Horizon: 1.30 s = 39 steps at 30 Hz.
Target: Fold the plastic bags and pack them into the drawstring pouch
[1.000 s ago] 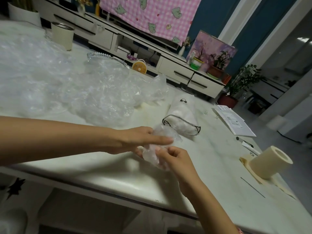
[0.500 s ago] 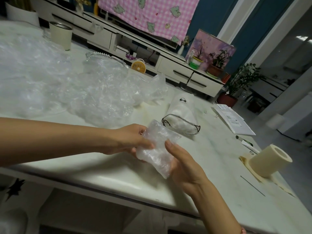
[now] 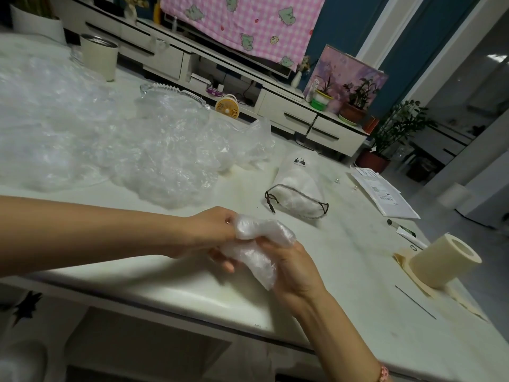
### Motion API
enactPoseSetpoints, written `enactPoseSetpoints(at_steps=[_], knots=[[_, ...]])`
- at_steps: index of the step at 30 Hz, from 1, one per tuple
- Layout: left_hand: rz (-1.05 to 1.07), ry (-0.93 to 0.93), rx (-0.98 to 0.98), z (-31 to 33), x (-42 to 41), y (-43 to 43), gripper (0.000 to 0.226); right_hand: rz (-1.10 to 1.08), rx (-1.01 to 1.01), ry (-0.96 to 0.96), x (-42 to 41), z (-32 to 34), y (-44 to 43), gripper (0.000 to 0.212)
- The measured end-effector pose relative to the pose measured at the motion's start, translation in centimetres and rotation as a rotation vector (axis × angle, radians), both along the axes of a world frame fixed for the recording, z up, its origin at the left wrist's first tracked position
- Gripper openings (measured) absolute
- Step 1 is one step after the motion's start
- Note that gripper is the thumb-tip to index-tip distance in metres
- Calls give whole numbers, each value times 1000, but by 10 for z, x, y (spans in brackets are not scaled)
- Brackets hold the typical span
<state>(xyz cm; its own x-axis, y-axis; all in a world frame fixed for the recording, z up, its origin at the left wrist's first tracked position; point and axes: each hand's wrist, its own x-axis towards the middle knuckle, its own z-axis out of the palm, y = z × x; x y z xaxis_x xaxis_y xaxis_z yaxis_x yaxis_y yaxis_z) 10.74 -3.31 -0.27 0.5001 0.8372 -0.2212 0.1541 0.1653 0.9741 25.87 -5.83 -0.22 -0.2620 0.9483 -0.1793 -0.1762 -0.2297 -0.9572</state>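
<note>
Gripping small crumpled plastic bag (image 3: 256, 245) w/ L hand (image 3: 212, 234) & R hand (image 3: 296, 268), fingers curled round it, over bench (image 3: 347, 257) near edge. 1 o'clock, beyond: drawstring pouch (image 3: 298, 188), lying part-filled. 10 o'clock, farther: loose bags heap (image 3: 165, 161).

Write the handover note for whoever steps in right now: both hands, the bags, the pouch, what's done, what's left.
Left hand: grips the half-folded bag from the left.
Right hand: grips the same bag from the right, above the table.
Pouch: on its side beyond the hands, mouth open, seemingly partly filled.
Loose bags: heaped on the table, far left.
Done: some bags packed, it seems.
Left: finish this fold, pack it, then the heap.
</note>
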Motion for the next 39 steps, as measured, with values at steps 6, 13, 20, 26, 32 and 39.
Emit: enactPoseSetpoints(at_steps=[6, 13, 20, 26, 32, 39], knots=[[49, 12, 8, -4, -1, -1, 14, 154, -13, -140, 12, 6, -1, 35], [9, 25, -60, -1, 7, -4, 18, 154, -45, -258, 25, 13, -3, 15], [250, -136, -299, 3, 15, 7, 27, -98, 134, -435, 21, 4, -4, 19], [82, 153, 72, -9, 21, 3, 55, -113, 293, -428, 13, 0, -9, 19], [344, 92, 192, -11, 17, 18, 34, 1, 246, -305, 23, -3, 0, 58], [310, 331, 486, 4, -3, 28, 31, -160, 371, -546, 45, 9, 4, 50]])
